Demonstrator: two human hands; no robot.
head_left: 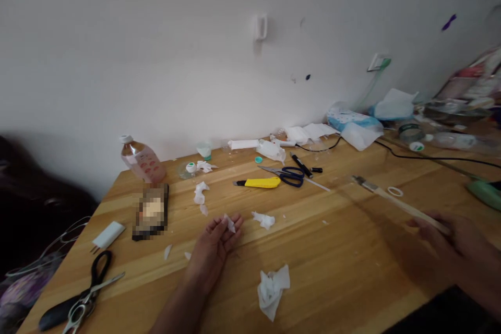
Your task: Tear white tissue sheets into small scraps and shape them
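Observation:
My left hand (217, 242) rests palm up above the table, its thumb closed on a small white translucent scrap (229, 224). At the right, my right hand (456, 240) grips a long brush-like tool with a pale handle (407, 210). Its grey metal end points left, and blur hides the detail of the tip. Crumpled white scraps lie close to my left hand: one scrap (264, 219) to its right and another (201, 194) beyond it. A crumpled white tissue (273, 289) lies nearer to me.
Beyond my hands lie a yellow utility knife (260, 182), blue-handled scissors (291, 176) and a black marker (300, 165). A bottle (143, 160), a phone-like object (151, 214), a white charger (108, 235) and more scissors (84, 300) are on the left. Tissue packs (354, 122) stand by the wall.

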